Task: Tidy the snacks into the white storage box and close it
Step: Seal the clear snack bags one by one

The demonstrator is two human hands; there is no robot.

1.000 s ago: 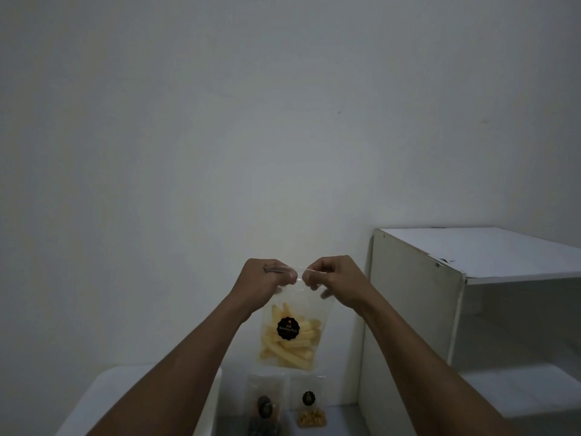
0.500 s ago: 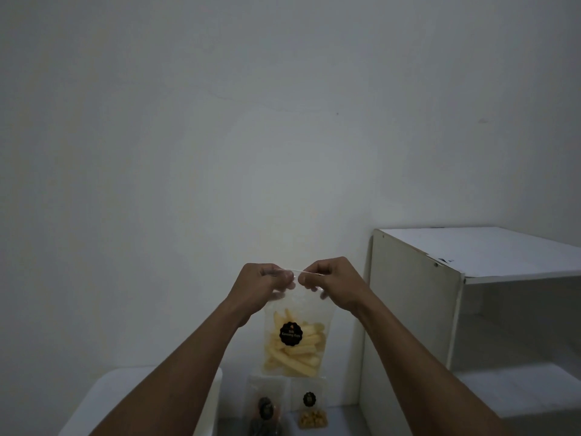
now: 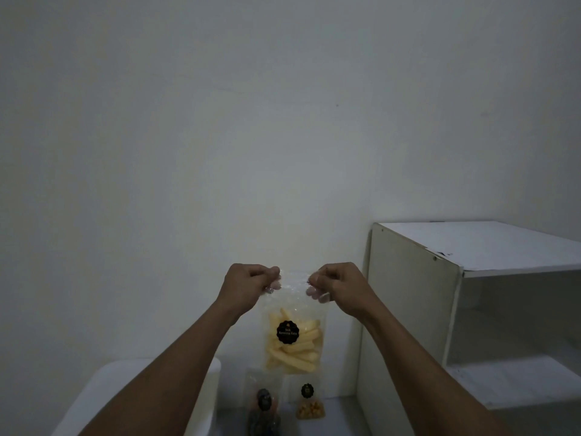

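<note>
- Stick-snack pouch (image 3: pixel 292 341): hangs in the air, right of the white storage box (image 3: pixel 207 394); not yet boxed.
- Left hand (image 3: pixel 248 284), right hand (image 3: pixel 339 284): each pinches a top corner of the pouch, now wider apart; zip possibly sealed, though the view is dim.

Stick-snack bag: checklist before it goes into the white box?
1. Two-handed hold: ok. The left hand and the right hand each pinch a top corner of the stick-snack bag.
2. Bag attitude: ok. It hangs upright between the hands.
3. Bag top sealed: cannot tell. The clear top strip is crinkled.
4. White storage box open: cannot tell. Only a corner shows, partly behind the left forearm.
5. Other snacks packed: not ok. The dark pouch and the small yellow pouch stand outside the box.
</note>
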